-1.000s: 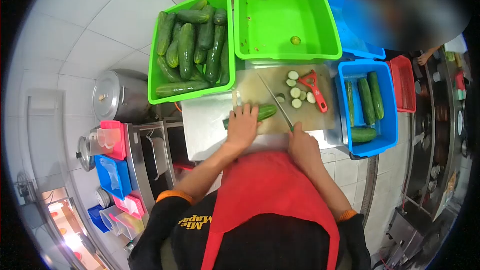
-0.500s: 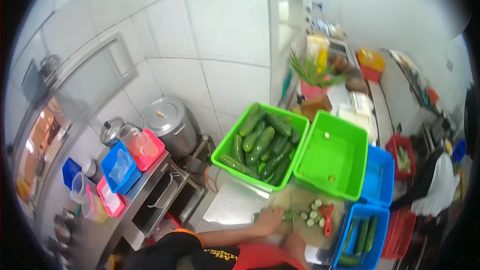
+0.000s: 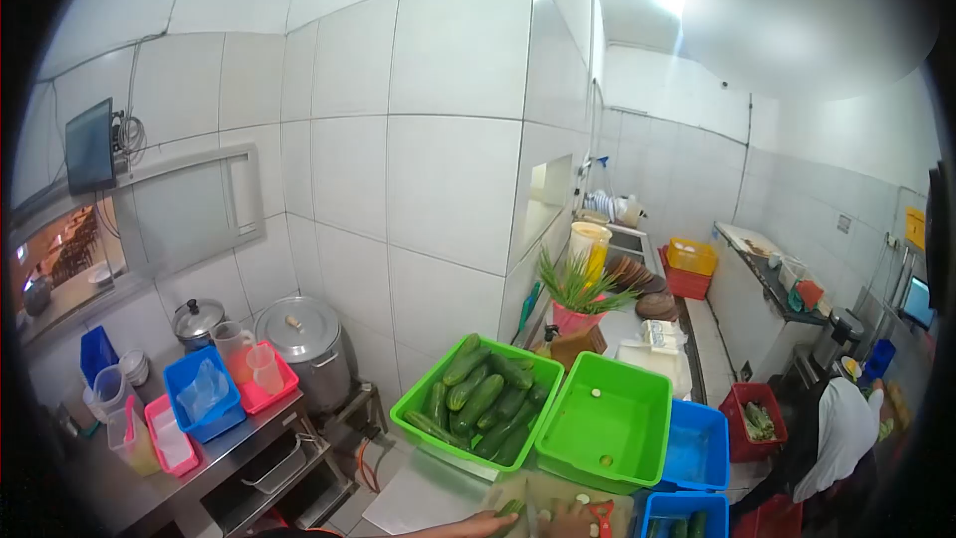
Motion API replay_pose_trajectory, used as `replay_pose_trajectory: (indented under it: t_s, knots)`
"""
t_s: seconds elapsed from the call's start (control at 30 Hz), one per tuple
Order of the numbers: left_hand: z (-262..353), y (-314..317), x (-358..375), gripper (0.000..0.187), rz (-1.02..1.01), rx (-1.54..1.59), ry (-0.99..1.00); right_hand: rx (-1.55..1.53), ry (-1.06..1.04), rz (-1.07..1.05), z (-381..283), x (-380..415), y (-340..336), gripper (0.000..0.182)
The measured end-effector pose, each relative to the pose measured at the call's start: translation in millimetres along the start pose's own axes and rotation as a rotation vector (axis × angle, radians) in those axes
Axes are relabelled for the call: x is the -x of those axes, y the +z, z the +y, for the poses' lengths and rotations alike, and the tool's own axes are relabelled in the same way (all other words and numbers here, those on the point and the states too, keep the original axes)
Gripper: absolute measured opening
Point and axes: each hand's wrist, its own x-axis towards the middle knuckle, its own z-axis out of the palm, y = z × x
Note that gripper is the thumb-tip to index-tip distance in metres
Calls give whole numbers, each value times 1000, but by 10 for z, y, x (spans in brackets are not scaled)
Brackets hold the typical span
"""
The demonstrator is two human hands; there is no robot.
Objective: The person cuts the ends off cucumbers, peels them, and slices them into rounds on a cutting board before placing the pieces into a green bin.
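At the bottom edge, my left hand [image 3: 486, 524] grips a cucumber [image 3: 514, 507] against the cutting board [image 3: 543, 487]. A narrow knife blade [image 3: 531, 510] stands out just right of it; its handle is not visible. My right hand [image 3: 570, 521] is low over the board beside the blade, blurred and partly cut off, so its grip is unclear. Pale cucumber slices [image 3: 582, 499] and a red peeler [image 3: 601, 515] lie close to it. Behind the board, a green crate [image 3: 406, 401] holds several whole cucumbers [image 3: 482, 399].
A second green crate [image 3: 607, 418] with small pieces inside adjoins blue bins [image 3: 694, 448] on the right. Farther back are a potted plant [image 3: 578, 314] and a red crate [image 3: 752, 413]. A person in white [image 3: 846, 428] bends at right. A large pot [image 3: 302, 339] stands left.
The view has tilted up, so the board and both hands sit lower in the picture. The blade and my right hand are now farther apart sideways.
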Motion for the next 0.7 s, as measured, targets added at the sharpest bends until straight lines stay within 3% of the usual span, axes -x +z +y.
replay_pose_trajectory:
  t_s: [0.23,0.5,0.7]
  knots:
    - [369,136,-43,75,-9,-89,187,-21,-129,-92,-154,-84,-107,50]
    - [743,261,-125,75,-66,-163,316,-422,142,297,-197,-57,-284,42]
    - [338,77,-223,76,-100,-73,262,-203,169,390,345,-857,483,38]
